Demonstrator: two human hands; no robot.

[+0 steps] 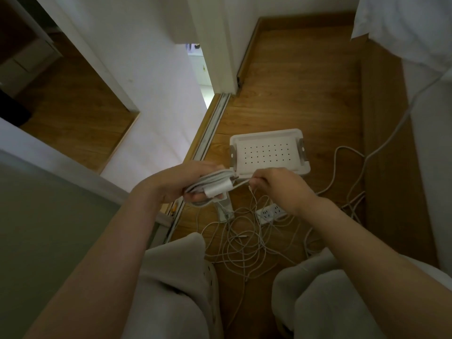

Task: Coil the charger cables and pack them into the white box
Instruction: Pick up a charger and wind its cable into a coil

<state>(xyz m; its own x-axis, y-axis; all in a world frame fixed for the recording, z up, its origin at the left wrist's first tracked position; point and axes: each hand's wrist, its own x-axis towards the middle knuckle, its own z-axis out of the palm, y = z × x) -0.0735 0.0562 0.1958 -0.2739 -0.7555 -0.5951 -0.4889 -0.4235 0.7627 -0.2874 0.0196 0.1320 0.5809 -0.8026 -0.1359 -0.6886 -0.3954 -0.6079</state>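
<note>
The left hand [186, 182] grips a coiled cable bundle with its charger brick [218, 187]; the right hand [274, 184] pinches the loose end above the white box [269, 152]. The limp, light cord probably springs loose, so clamp across the loops.

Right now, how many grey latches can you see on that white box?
2: a grey latch on the white box's left end, a second latch on its right end. The right hand covers part of its near edge, so more may be hidden.

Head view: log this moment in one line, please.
left hand: grips coiled cable bundle | right hand: pinches cable strand from bundle | white box: no cables inside | tangled cables: on floor
</note>
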